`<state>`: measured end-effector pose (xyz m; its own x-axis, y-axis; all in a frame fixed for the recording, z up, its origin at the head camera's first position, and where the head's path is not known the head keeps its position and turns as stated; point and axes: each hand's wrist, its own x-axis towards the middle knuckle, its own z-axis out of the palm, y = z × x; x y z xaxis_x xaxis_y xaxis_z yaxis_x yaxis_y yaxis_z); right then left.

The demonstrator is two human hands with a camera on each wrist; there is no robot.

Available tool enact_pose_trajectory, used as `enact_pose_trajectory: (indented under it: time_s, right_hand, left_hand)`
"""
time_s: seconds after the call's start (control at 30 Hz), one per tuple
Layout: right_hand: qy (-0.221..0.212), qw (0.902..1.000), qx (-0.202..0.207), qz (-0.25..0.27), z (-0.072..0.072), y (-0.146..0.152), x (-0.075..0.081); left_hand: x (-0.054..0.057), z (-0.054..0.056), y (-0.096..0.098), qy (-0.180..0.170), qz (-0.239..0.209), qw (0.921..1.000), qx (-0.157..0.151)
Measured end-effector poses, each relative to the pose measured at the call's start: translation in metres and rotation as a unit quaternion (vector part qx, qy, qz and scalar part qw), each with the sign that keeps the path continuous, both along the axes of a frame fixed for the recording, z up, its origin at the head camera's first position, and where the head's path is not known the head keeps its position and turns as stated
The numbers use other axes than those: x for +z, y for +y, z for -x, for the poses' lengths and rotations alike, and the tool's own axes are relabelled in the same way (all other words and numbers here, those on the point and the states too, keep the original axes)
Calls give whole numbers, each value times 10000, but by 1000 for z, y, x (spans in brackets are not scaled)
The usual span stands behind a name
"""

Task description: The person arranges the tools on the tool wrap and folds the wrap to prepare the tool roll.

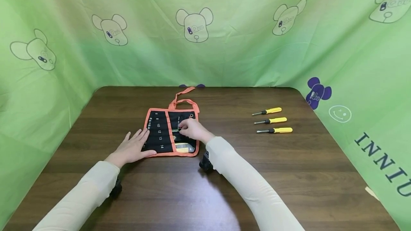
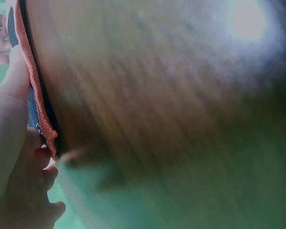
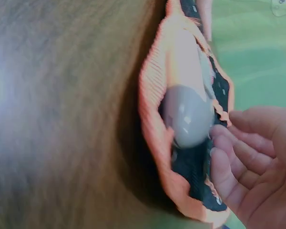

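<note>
A black tool pouch [image 1: 162,124] with orange edging and numbered pockets lies unfolded on the table. A yellow and grey utility knife [image 1: 184,148] sits in its lower right pocket, and its rounded grey end [image 3: 188,117] shows large in the right wrist view. My left hand [image 1: 133,149] rests flat with spread fingers on the pouch's left side, thumb along the near edge. Over the right-hand pockets, my right hand [image 1: 194,130] has its fingertips bent together and pinches a slim tool [image 1: 175,130] at a pocket mouth. Those fingers hide most of it, so I cannot tell its kind.
Three yellow-handled screwdrivers [image 1: 282,130] lie in a column on the right of the wooden table [image 1: 179,191]. The pouch's orange tie strap [image 1: 184,101] trails toward the back edge. A green printed cloth [image 1: 224,60] hangs behind and at both sides.
</note>
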<state>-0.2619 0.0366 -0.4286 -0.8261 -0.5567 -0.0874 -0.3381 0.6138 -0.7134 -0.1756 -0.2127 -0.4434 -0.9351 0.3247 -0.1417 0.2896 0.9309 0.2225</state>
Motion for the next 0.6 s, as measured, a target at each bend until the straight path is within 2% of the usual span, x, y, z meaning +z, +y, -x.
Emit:
enact_pose_trajectory:
  time_s: [0.17,0.43,0.6]
  right_hand:
    - [216,9991,-109,340,5,15,7]
    - [762,9928,-443,809,12,53,36]
    - [1170,9870,-644,895,18,84,53]
  left_hand:
    - [0,0,1,-5,14,10000,-5]
    - [-1,-1,0,43,-9,10000,-2]
    - [-1,-1,1,67,-21,10000,-8]
